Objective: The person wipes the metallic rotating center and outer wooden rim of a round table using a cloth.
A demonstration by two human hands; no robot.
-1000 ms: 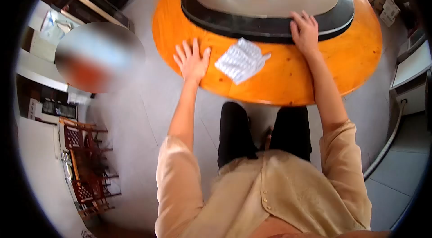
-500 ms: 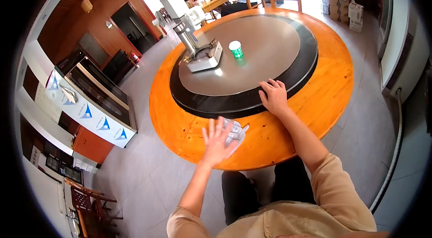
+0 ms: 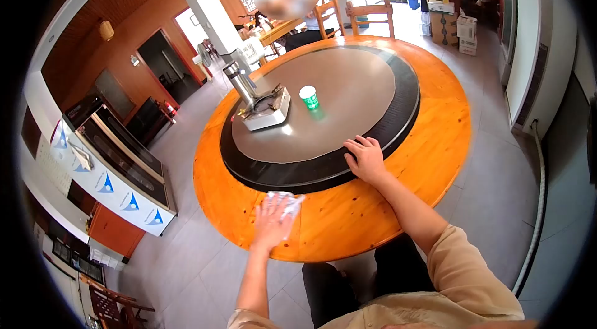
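My left hand [image 3: 272, 224] lies flat over a crumpled pale cloth [image 3: 292, 206] near the front edge of the round wooden table [image 3: 348, 217]. Its fingers are spread, and the cloth shows past them on the right. On the black rim [image 3: 280, 178] of the turntable [image 3: 354, 96] rests my right hand [image 3: 365, 160], its fingers a little apart and holding nothing. A green and white cup [image 3: 309, 98] stands on the turntable. Left of the cup is a portable stove [image 3: 268, 116] with a tall metal cylinder [image 3: 239, 82] beside it.
Wooden chairs [image 3: 371, 12] stand behind the table. A person [image 3: 305, 37] sits at another table further back. Boxes [image 3: 444, 27] are stacked at the back right. A cabinet [image 3: 121, 164] stands on the left, and a pipe [image 3: 540, 204] runs along the right.
My left hand has moved from bare wood onto the cloth, and the cloth has shifted left. My right hand stays on the black rim. The view has tilted up, showing more of the room.
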